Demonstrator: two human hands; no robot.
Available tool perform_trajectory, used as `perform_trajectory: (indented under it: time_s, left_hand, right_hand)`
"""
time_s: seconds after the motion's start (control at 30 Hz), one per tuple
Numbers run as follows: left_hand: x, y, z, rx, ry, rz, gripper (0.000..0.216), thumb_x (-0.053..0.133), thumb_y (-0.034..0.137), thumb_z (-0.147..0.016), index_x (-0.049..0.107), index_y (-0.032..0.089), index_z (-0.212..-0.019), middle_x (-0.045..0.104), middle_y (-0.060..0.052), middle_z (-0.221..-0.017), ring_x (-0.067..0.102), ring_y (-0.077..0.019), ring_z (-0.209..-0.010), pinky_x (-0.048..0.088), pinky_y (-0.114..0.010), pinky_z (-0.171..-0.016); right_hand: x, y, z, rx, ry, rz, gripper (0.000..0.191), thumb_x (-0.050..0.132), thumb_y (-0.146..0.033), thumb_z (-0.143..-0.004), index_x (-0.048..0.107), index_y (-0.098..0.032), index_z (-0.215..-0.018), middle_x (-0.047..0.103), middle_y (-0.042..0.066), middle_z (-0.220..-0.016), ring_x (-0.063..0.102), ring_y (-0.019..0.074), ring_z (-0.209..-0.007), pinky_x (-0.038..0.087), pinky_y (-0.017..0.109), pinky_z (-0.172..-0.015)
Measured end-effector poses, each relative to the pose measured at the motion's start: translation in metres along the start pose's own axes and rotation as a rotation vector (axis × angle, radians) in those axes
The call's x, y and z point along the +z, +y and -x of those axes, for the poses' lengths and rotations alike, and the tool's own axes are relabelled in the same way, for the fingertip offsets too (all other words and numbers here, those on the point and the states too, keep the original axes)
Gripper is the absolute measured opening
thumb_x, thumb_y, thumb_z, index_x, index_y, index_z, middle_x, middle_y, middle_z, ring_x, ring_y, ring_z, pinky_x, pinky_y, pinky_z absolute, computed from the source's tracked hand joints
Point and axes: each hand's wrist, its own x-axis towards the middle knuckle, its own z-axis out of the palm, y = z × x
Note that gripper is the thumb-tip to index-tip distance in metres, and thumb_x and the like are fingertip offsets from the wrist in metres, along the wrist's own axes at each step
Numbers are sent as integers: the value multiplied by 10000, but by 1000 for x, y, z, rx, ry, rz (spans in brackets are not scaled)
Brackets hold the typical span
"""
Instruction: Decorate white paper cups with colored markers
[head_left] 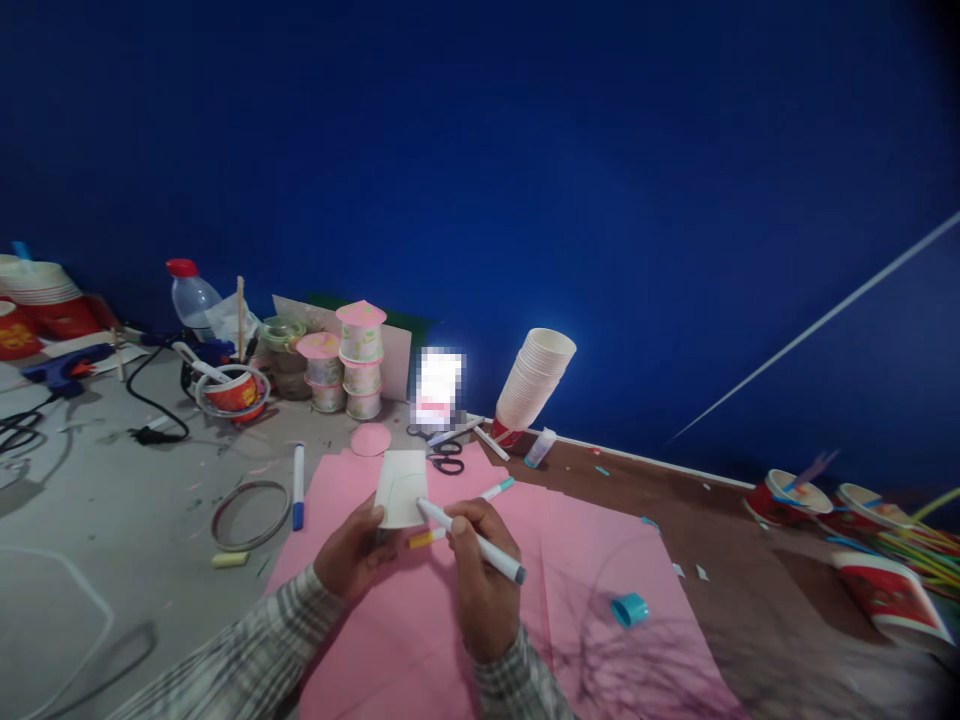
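Note:
My left hand (351,552) is closed around the lower left side of a white paper cup (402,485), which carries a thin green drawn line. Between the fingers of my right hand (487,585) is a white marker (480,547) with a dark end. Its tip meets the cup's right side, or is very close to it. Both hands are over pink paper sheets (592,540). Just behind the right fingers lies a marker with a teal end (498,489). A yellow-ended marker (426,538) is partly hidden near the right fingertips.
Black-handled scissors (448,458) and a tilted stack of paper cups (536,380) are behind the paper. Decorated cup towers (362,360) stand back left, beyond a tape ring (250,515) and a blue-capped marker (298,487). A teal cap (629,609) lies right; red cups (892,600) sit farther right.

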Motion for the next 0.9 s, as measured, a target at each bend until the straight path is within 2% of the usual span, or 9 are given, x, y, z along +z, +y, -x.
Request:
perform_trajectory:
  time_s: [0.23,0.47,0.7,0.9]
  left_hand:
    - [1,0,1,-38,-82,-26,263,561,373,-607,613,134,-701,455,42,-333,240,-82,-275,178,-244,-311]
    - [-2,-1,1,-45,-81,-10,272,546,374,-618,630,121,-673,441,34,-309,250,-90,-284,168,-245,-311]
    - [0,-1,1,-65,-20,19,259,606,386,-559,629,131,-595,428,43,-270,262,-92,-264,260,-268,-329]
    - [-3,3,-1,-102,23,43,318,570,415,-569,640,106,-587,458,28,-266,280,-91,-254,334,-297,-359]
  right_hand:
    - [0,-1,0,7,18,-16,170,519,-234,-762,662,-222,-670,608,-19,-580,549,194,-515,440,265,-471]
    - [0,-3,-1,-10,20,-2,175,512,-224,-758,652,-215,-653,601,-17,-578,536,189,-507,427,263,-469]
    - [0,-3,-2,-41,5,61,177,508,-205,-748,658,-219,-656,613,-23,-571,546,185,-504,427,255,-467]
    - [-2,0,-3,-28,4,86,197,499,-186,-735,614,-215,-578,568,-31,-521,519,183,-479,407,253,-449]
